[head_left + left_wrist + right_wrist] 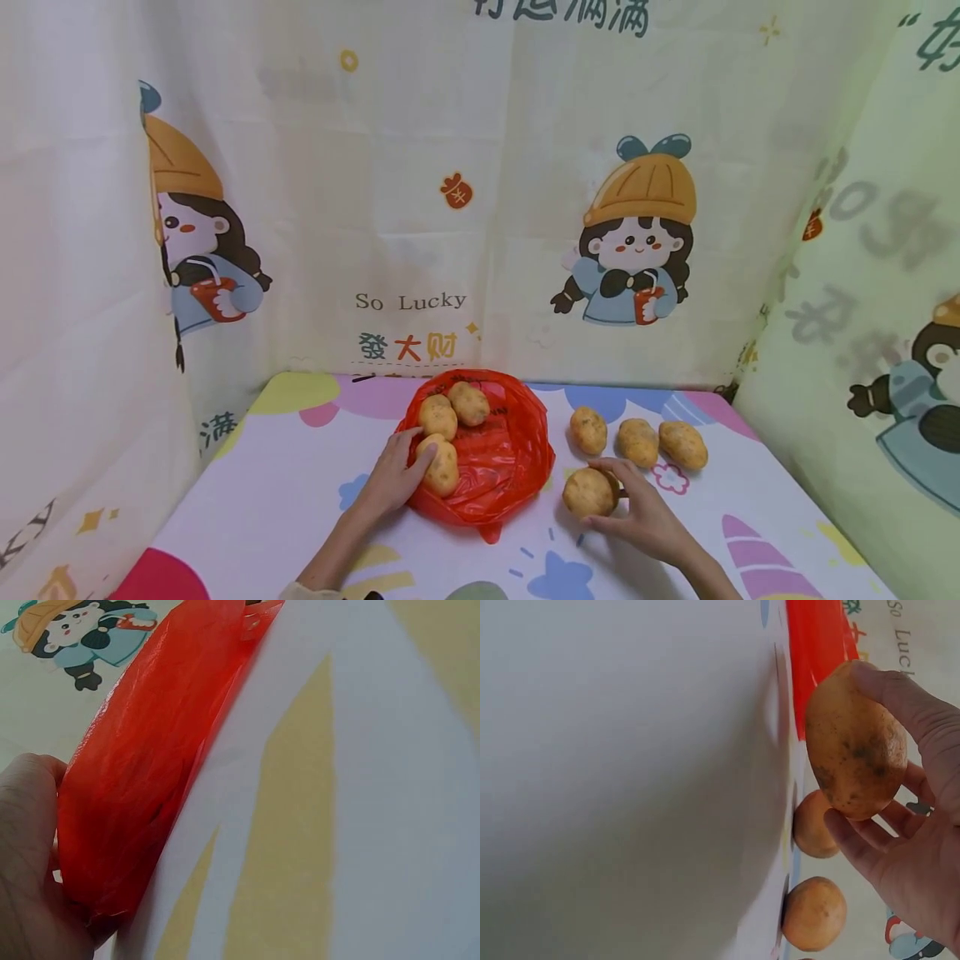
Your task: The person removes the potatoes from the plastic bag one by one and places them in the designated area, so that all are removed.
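A red plastic bag point(513, 458) stands wide open on the table, its rim spread into a round mouth. Three potatoes lie along its left and back side, the nearest potato point(440, 467) beside my left thumb. My left hand point(392, 477) holds the bag's left rim; the bag's outer wall point(135, 765) fills much of the left wrist view. Right of the bag, my right hand point(647, 518) grips a potato point(588, 493) between thumb and fingers. In the right wrist view that potato point(855, 746) shows dark specks and is raised off the tabletop.
Behind my right hand, three more potatoes lie in a row: a left potato point(588, 431), a middle potato point(638, 442) and a right potato point(683, 445). A patterned cloth point(517, 275) with cartoon figures hangs behind the table point(300, 483) and at both sides.
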`<state>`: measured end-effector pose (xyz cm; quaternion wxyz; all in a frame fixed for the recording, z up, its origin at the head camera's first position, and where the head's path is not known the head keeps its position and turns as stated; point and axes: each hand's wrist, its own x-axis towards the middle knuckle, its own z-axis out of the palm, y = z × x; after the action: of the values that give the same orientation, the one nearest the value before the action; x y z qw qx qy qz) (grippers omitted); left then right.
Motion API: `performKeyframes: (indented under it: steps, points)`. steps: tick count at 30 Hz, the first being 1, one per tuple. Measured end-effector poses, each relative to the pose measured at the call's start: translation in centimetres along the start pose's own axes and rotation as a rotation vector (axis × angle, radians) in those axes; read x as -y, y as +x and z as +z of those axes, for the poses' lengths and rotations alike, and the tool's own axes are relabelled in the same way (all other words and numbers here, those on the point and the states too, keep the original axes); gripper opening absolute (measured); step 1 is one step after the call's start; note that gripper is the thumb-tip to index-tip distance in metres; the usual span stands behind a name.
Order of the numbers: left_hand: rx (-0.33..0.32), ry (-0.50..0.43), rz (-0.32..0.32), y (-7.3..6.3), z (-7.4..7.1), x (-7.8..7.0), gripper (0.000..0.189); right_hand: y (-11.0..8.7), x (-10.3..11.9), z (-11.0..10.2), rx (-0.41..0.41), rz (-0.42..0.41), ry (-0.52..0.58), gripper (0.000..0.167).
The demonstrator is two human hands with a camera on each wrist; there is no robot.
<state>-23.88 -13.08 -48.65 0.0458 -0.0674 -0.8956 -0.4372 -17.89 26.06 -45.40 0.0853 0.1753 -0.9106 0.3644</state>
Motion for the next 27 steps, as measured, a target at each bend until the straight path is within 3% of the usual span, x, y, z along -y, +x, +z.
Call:
performKeyframes:
  steps: [12,18,23,27]
  points:
    - [0.004,0.001,-0.005,-0.2,-0.1,-0.3,0.068,-0.1,-1.8,-1.4,0.050,-0.214,-0.123,0.071]
    - [0.001,0.005,0.002,-0.1,-0.1,-0.2,0.067,0.4,-1.8,-1.9,0.079,-0.260,-0.168,0.068]
    - [-0.001,-0.001,0.002,-0.2,-0.1,-0.1,0.067,0.6,-1.8,-2.1,0.121,-0.272,-0.144,0.062]
    - [-0.006,0.000,0.005,-0.1,0.0,-0.1,0.066,0.7,-1.9,-1.8,0.100,-0.320,-0.129,0.059]
